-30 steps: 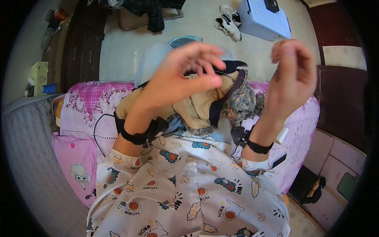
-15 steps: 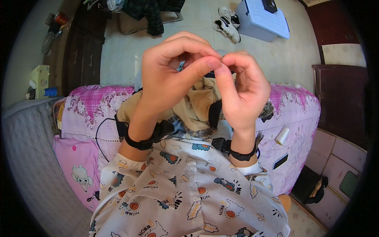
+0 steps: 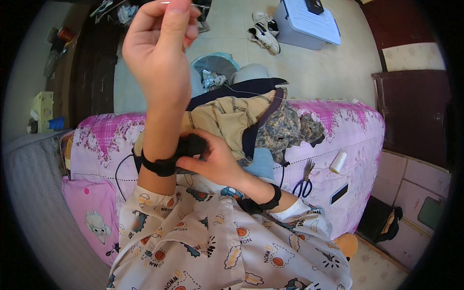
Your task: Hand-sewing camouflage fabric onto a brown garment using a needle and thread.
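Where the black, box-shaped device [image 3: 194, 144] sits on the left wrist's black fabric strap [image 3: 159, 167], it is framed by the curled thumb and fingers of the bare right hand [image 3: 215, 157], half open; whether it is firmly gripped cannot be told. It is probably best handled with light pressure, so that the raised forearm is not jogged. Across the lap, the crumpled tan cloth garment with navy edging and grey camouflage panels [image 3: 224, 116] is spread, beside the blue-handled metal scissors [image 3: 305, 178] and the white thread spool [image 3: 338, 162]. The loose, pale, fine thread [image 3: 244, 92] draped over its far side should be left slack, lest it be snagged. Farthest out, by the bare left hand [image 3: 162, 53], a thin, bright sliver [image 3: 166, 2], perhaps a needle, is pinched between closed thumb and fingers; it should be held snugly, well apart from the right hand.
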`<control>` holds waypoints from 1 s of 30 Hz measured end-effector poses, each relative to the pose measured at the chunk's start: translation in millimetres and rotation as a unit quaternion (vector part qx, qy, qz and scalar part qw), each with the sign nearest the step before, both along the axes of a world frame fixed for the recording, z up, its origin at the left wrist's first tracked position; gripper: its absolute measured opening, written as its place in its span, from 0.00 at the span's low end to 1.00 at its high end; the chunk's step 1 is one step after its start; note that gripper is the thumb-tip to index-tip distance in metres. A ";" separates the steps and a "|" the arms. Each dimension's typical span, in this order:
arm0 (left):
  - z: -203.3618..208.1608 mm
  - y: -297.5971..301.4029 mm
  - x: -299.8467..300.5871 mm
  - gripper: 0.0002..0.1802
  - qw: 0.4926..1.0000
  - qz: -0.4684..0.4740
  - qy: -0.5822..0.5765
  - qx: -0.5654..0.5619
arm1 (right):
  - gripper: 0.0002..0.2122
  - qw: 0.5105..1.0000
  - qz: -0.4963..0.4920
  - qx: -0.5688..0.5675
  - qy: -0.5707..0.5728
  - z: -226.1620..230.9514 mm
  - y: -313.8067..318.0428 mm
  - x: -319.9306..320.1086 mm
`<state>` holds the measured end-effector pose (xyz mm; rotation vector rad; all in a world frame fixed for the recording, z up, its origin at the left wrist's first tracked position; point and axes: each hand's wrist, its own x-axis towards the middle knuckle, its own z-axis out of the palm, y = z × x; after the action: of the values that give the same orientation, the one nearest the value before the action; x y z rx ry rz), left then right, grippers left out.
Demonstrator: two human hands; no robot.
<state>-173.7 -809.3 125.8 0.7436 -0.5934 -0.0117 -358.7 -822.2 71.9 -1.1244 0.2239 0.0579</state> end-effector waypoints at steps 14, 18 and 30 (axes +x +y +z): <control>2.3 -9.4 33.4 0.08 0.994 0.037 0.099 -0.019 | 0.12 0.995 -0.050 -0.072 -0.040 -4.2 -2.7 7.8; 0.4 10.5 42.1 0.08 0.929 -0.286 0.194 -0.135 | 0.12 0.995 -0.025 -0.079 -0.047 -4.5 -1.7 11.7; 12.5 15.2 -37.9 0.03 0.928 -0.017 -0.159 0.336 | 0.19 0.792 -0.242 -0.543 -0.138 37.9 -96.1 -3.4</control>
<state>-211.6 -794.1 138.4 1.4199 -0.9298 -0.1342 -362.1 -918.3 109.8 -2.1671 0.2823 -0.7906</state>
